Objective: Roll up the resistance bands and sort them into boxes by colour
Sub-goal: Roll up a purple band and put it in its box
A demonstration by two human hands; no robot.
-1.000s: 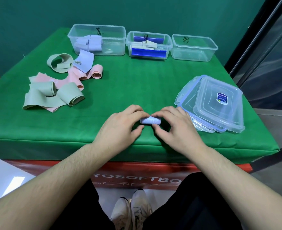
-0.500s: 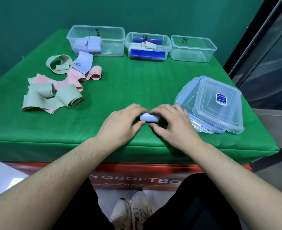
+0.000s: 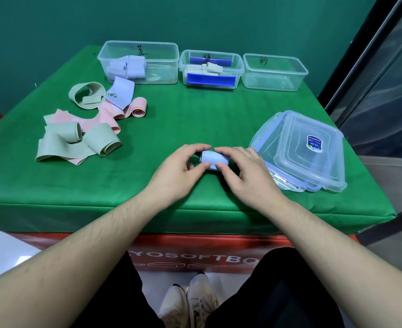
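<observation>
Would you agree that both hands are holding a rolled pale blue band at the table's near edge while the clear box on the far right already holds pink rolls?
Not quite. In the head view both hands, left hand and right hand, do hold the rolled pale blue band, but the clear box on the far right holds no pink rolls; the pink bands lie loose on the green table.

Both hands' fingers partly hide the rolled band (image 3: 214, 159).

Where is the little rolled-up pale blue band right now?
In the head view, the rolled pale blue resistance band sits near the front middle of the green table, pinched between the left hand and right hand, just left of the stacked clear plastic lids.
</observation>
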